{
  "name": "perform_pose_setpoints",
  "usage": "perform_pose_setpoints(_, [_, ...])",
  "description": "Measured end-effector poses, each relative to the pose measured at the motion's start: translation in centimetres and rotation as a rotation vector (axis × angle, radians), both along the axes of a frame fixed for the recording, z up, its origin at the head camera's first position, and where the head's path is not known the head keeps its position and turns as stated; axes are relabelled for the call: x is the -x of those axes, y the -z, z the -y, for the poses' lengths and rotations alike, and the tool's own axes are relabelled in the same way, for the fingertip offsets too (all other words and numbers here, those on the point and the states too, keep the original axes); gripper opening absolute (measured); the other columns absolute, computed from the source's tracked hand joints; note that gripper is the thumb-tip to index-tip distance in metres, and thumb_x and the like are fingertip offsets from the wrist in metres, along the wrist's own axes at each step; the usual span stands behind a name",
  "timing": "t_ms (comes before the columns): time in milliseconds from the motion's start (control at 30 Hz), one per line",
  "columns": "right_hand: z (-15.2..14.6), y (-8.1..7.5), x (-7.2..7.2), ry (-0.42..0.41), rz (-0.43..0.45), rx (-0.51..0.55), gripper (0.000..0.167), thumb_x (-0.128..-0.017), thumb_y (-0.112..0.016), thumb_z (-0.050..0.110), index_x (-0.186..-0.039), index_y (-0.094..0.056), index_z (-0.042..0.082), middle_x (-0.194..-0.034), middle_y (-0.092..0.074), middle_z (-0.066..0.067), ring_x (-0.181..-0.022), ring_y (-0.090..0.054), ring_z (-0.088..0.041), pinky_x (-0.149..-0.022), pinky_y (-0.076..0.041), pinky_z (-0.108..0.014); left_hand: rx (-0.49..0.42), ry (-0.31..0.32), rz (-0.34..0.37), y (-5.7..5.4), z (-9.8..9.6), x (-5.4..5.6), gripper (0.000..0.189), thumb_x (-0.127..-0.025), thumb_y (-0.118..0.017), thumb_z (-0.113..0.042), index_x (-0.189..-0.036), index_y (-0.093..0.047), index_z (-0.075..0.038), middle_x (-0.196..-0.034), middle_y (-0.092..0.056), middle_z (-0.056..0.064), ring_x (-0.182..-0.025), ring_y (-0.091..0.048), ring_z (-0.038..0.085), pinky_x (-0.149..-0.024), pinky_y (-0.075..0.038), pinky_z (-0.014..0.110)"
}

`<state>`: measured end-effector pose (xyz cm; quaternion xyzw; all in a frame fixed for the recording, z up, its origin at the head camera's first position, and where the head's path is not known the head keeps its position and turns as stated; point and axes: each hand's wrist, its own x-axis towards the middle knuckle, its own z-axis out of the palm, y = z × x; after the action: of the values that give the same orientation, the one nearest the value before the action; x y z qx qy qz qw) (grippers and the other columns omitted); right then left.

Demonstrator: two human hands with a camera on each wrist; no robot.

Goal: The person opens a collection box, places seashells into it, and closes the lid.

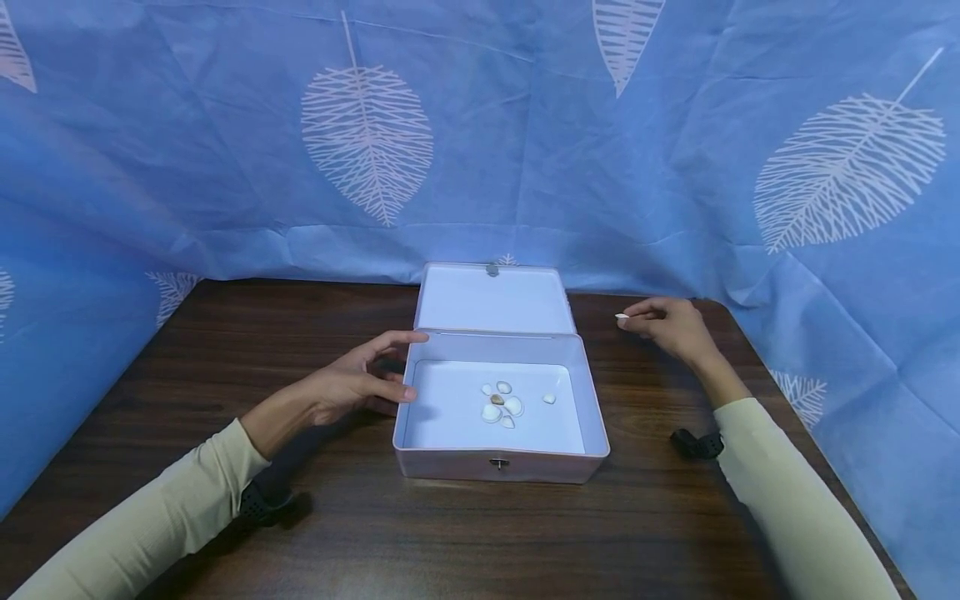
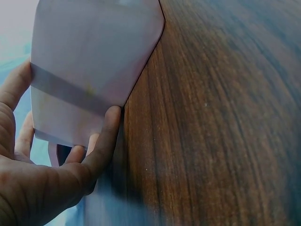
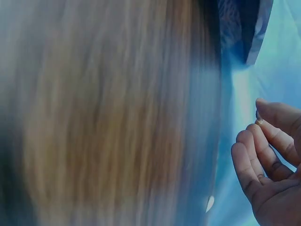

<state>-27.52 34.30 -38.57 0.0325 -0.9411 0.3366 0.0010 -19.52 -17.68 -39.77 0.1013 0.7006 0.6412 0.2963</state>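
An open pale box (image 1: 501, 467) stands on the dark wooden table, its lid (image 1: 491, 300) tipped back. Several small shells (image 1: 513, 406), mostly white and one brown, lie on its floor, with a single white shell (image 1: 549, 399) apart to the right. My left hand (image 1: 360, 383) rests against the box's left side, fingers spread and fairly straight; in the left wrist view its fingertips touch the outer wall (image 2: 89, 70). Right of the lid, my right hand (image 1: 670, 327) pinches a small white shell (image 1: 621, 316) between thumb and fingers, mostly covered by the fingertips in the right wrist view.
A blue cloth (image 1: 517, 142) with white leaf prints hangs behind the table (image 1: 480, 542) and along its sides. A small metal clasp (image 1: 498, 462) sits on the box front. Near the table edge in the right wrist view is a small white thing (image 3: 210, 203).
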Motion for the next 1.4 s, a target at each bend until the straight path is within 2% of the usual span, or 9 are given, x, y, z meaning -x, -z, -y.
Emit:
perform_pose_setpoints(133, [1.4, -0.3, -1.2, -0.033, -0.04, 0.034, 0.045, -0.107, -0.08, 0.044, -0.133, -0.082, 0.007, -0.124, -0.082, -0.019, -0.1, -0.072, -0.019, -0.082, -0.058, -0.03, 0.002, -0.006, 0.008, 0.0, -0.1, 0.0, 0.094, -0.095, -0.091, -0.01, -0.173, -0.042, -0.029, -0.177, -0.025, 0.018, -0.138, -0.058, 0.04, -0.099, -0.065, 0.049])
perform_pose_setpoints(367, [3.5, -1.0, -2.8, -0.057, -0.073, 0.049, 0.042, -0.105, -0.081, 0.046, -0.13, -0.083, 0.011, -0.122, -0.083, -0.015, -0.098, -0.073, -0.008, -0.083, -0.058, -0.024, -0.007, -0.007, 0.011, -0.1, -0.1, -0.1, 0.095, -0.095, -0.091, -0.01, -0.173, -0.041, -0.029, -0.178, -0.024, 0.018, -0.138, -0.059, 0.039, -0.1, -0.065, 0.049])
perform_pose_setpoints(533, [4.6, -1.7, -3.9, -0.074, -0.081, 0.063, 0.042, -0.105, -0.082, 0.046, -0.13, -0.083, 0.013, -0.124, -0.082, -0.013, -0.104, -0.075, -0.014, -0.087, -0.058, -0.023, -0.005, -0.006, 0.015, -0.2, -0.1, 0.0, 0.095, -0.094, -0.091, -0.01, -0.173, -0.042, -0.03, -0.177, -0.024, 0.018, -0.138, -0.059, 0.039, -0.099, -0.066, 0.05])
perform_pose_setpoints(767, [6.1, -2.8, -5.2, -0.096, -0.12, 0.14, 0.034, -0.105, -0.084, 0.039, -0.127, -0.084, 0.012, -0.123, -0.081, -0.013, -0.099, -0.072, -0.002, -0.085, -0.058, -0.017, -0.003, -0.01, 0.017, -0.2, -0.1, 0.0, 0.095, -0.094, -0.091, -0.01, -0.173, -0.042, -0.031, -0.179, -0.023, 0.017, -0.143, -0.056, 0.042, -0.1, -0.065, 0.05])
perform_pose_setpoints(1067, [8.6, -4.0, -7.0, -0.137, -0.148, 0.227, 0.03, -0.105, -0.084, 0.029, -0.127, -0.083, 0.009, -0.123, -0.081, -0.013, -0.103, -0.073, -0.004, -0.088, -0.06, -0.014, -0.001, -0.011, 0.015, -0.2, -0.1, -0.1, 0.095, -0.095, -0.091, -0.01, -0.173, -0.042, -0.031, -0.179, -0.025, 0.018, -0.141, -0.057, 0.042, -0.1, -0.065, 0.05])
perform_pose_setpoints(1267, [10.6, -4.6, -8.4, -0.197, -0.117, 0.242, 0.027, -0.104, -0.086, 0.024, -0.126, -0.083, 0.01, -0.117, -0.08, -0.013, -0.102, -0.073, -0.011, -0.085, -0.06, -0.018, -0.002, -0.01, 0.016, -0.2, -0.1, -0.1, 0.095, -0.095, -0.09, -0.009, -0.173, -0.042, -0.031, -0.179, -0.023, 0.017, -0.141, -0.056, 0.041, -0.1, -0.065, 0.05])
perform_pose_setpoints(1400, [11.9, -4.3, -8.7, -0.233, -0.091, 0.255, 0.025, -0.103, -0.087, 0.024, -0.124, -0.084, 0.012, -0.112, -0.081, -0.011, -0.098, -0.072, -0.016, -0.081, -0.059, -0.022, -0.006, -0.01, 0.018, -0.2, -0.1, -0.1, 0.095, -0.095, -0.09, -0.009, -0.174, -0.042, -0.031, -0.179, -0.023, 0.017, -0.141, -0.056, 0.041, -0.101, -0.065, 0.05])
